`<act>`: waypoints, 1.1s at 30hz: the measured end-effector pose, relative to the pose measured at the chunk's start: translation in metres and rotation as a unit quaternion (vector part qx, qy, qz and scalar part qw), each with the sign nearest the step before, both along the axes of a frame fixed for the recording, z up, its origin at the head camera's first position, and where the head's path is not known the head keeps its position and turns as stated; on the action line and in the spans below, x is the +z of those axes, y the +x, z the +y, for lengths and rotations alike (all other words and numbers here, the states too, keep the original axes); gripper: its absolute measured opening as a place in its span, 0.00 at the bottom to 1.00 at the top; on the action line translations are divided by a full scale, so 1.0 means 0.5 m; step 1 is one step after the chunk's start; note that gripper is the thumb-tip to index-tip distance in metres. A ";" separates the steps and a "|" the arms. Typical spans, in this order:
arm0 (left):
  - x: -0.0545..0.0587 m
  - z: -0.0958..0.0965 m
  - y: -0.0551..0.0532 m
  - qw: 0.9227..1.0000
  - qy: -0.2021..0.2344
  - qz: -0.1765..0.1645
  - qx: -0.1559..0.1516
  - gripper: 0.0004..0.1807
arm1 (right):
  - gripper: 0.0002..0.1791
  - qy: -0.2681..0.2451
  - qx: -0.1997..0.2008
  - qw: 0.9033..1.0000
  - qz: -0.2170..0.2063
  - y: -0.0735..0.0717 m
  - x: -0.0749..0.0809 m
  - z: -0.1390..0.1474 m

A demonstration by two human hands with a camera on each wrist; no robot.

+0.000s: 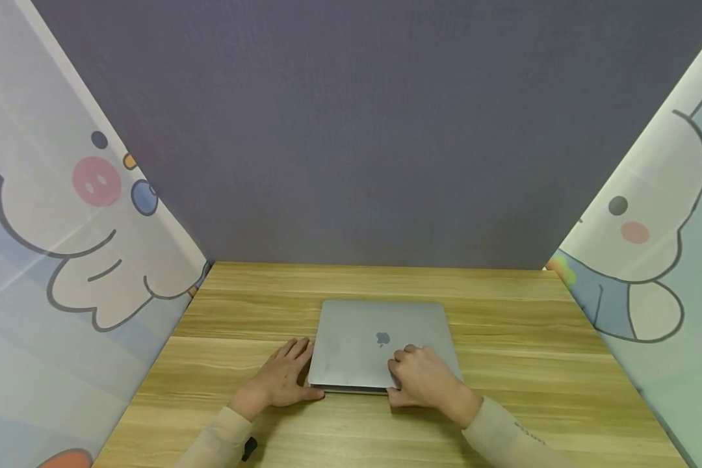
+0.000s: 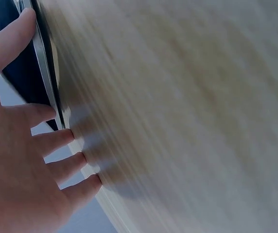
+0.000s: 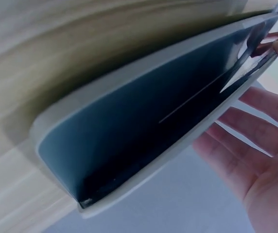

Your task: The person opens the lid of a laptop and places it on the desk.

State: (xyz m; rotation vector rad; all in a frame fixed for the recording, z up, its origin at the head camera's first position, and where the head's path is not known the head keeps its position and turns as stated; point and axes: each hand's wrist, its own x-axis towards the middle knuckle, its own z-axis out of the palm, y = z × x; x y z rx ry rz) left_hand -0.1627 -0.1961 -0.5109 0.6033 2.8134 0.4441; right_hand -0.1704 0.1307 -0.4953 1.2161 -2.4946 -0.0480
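Note:
A grey laptop lies on the wooden table, its lid raised by a narrow gap along the near edge. My right hand pinches the lid's front edge, thumb below and fingers bent over the top. In the right wrist view, the dark screen and base show through the gap, with the right hand against the outside of the lid. My left hand rests at the laptop's near left corner. In the left wrist view, the left hand has its thumb on the base's edge and its spread fingertips on the table.
The wooden table extends around the laptop. A dark grey panel stands behind it, and cartoon-printed sheets flank both sides. A small black object shows beside the left sleeve.

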 end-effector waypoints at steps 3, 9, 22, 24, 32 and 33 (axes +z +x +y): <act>0.001 -0.001 0.000 1.000 -0.002 0.003 0.001 0.58 | 0.21 -0.005 0.005 1.000 -0.009 -0.001 0.008 0.000; -0.004 -0.002 0.000 1.000 -0.006 0.007 0.004 0.59 | 0.20 -0.019 0.012 0.999 -0.028 -0.002 0.019 0.004; 0.001 0.000 -0.003 1.000 0.008 -0.003 0.008 0.59 | 0.25 -0.086 0.032 0.996 0.008 -0.010 0.031 0.015; 0.005 0.000 -0.004 1.000 0.011 -0.005 0.005 0.59 | 0.25 -0.090 0.039 0.995 0.017 -0.009 0.032 0.016; 0.010 0.002 -0.005 1.000 0.009 -0.007 0.009 0.58 | 0.19 -0.114 0.063 0.991 0.041 -0.004 0.040 0.017; 0.010 0.002 -0.005 1.000 0.009 -0.007 0.010 0.58 | 0.19 -0.116 0.064 0.990 0.041 -0.004 0.040 0.017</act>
